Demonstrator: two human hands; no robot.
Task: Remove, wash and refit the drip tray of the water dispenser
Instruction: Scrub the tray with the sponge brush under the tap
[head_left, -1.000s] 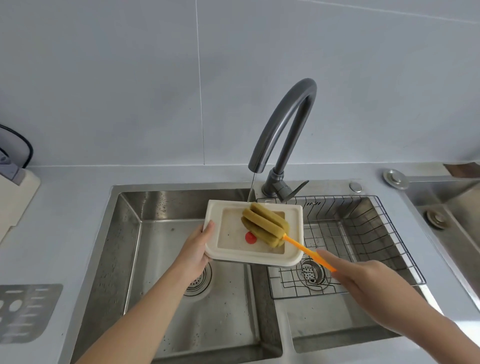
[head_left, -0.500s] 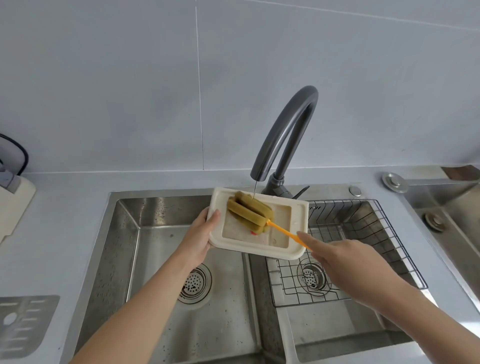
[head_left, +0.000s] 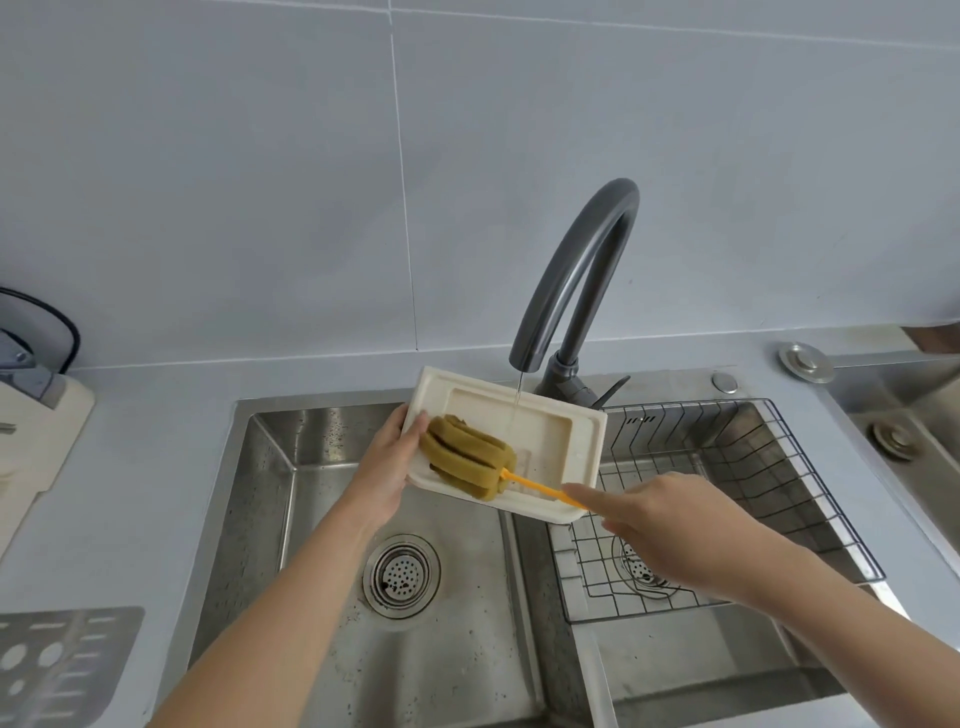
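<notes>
The cream drip tray (head_left: 550, 431) is held tilted over the sink, hollow side towards me, under the dark grey faucet (head_left: 576, 280). A thin stream of water falls from the spout onto the tray's far part. My left hand (head_left: 387, 467) grips the tray's left edge. My right hand (head_left: 660, 525) holds the orange handle of a sponge brush (head_left: 467, 460), whose olive-yellow sponge head lies on the tray's near left corner, close to my left thumb.
Below is the left steel sink basin (head_left: 322, 519) with a round drain (head_left: 401, 576). A black wire rack (head_left: 727, 499) sits in the right basin. A second sink (head_left: 904, 415) is at far right. A grey slotted grate (head_left: 57, 665) lies on the left counter, with a cream appliance (head_left: 36, 426) beyond.
The sponge head has slid from the tray's middle to its near left corner. The tray has risen closer to the spout and tilted more. The red spot on the tray is now covered.
</notes>
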